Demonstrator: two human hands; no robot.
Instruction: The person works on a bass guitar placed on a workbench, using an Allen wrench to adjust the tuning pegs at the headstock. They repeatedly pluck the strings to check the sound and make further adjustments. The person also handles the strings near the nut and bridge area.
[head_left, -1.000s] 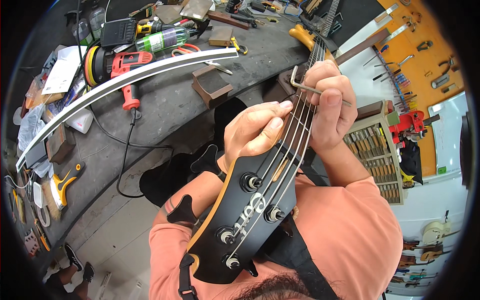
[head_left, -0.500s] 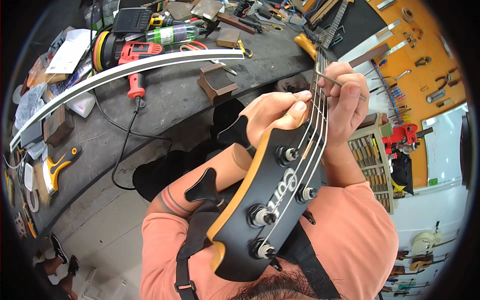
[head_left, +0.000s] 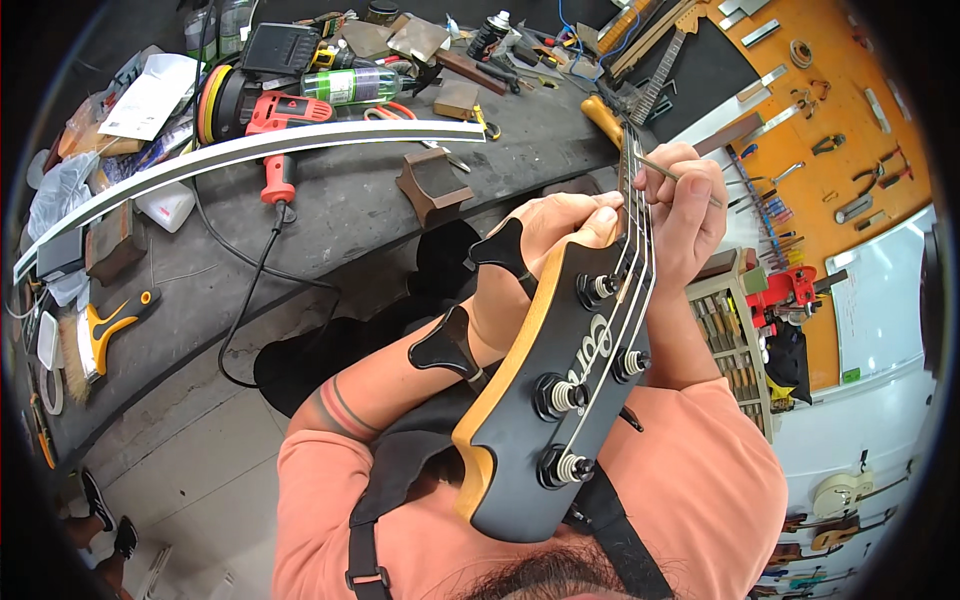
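Note:
A bass guitar with a black headstock point(head_left: 545, 440), light wood edges and black tuning pegs reaches toward me, its neck running away to the bench edge. My left hand point(head_left: 572, 222) is closed round the neck just beyond the headstock, thumb and fingertips beside the strings point(head_left: 640, 262). In the closed fingers of my right hand point(head_left: 688, 215), on the other side of the neck, is a thin metal hex key point(head_left: 661, 169). One end of it meets the strings; my fingers partly cover the rest.
The dark workbench point(head_left: 345, 210) bears a red polisher point(head_left: 287, 115) with a trailing cord, a long curved white-edged strip point(head_left: 240, 152), a brown caul block point(head_left: 432, 185) and a yellow-handled brush point(head_left: 112, 325). Tools hang on an orange board point(head_left: 850, 120) at right.
The headstock has swung right and tipped slightly. My left hand has shifted right along with it. My right hand and the hex key sit a little lower, with the key turned.

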